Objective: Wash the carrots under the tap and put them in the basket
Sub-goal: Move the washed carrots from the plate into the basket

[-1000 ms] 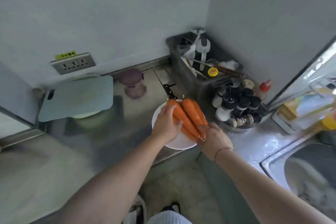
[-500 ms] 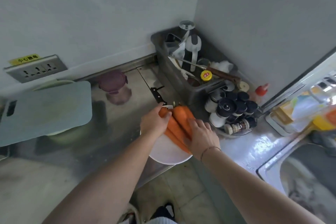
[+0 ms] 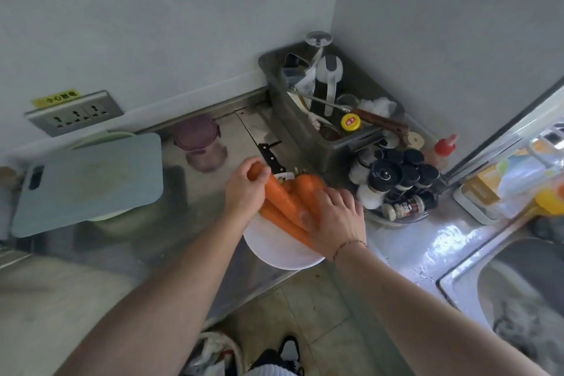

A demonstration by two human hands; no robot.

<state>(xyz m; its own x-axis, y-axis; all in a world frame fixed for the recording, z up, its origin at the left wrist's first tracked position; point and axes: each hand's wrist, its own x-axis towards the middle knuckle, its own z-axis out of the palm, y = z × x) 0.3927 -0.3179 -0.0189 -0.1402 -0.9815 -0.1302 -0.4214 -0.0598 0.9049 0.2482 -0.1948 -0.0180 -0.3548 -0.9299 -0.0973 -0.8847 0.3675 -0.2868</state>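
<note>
On the white plate [image 3: 276, 249] at the counter [image 3: 189, 223] edge, the left hand [image 3: 244, 189] grips one carrot while the right hand [image 3: 334, 220] clasps the carrots [image 3: 285, 198]; lifting many together, one may slip down to the floor

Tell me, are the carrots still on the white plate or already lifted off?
On the plate. The carrots lie across the white plate, gripped by the left hand and right hand.

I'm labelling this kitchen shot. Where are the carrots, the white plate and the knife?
carrots [image 3: 282, 200]: head view, on the middle of the front carrot.
white plate [image 3: 274, 249]: head view, on its bare near part.
knife [image 3: 270, 159]: head view, on the black handle beyond the carrots.
</note>
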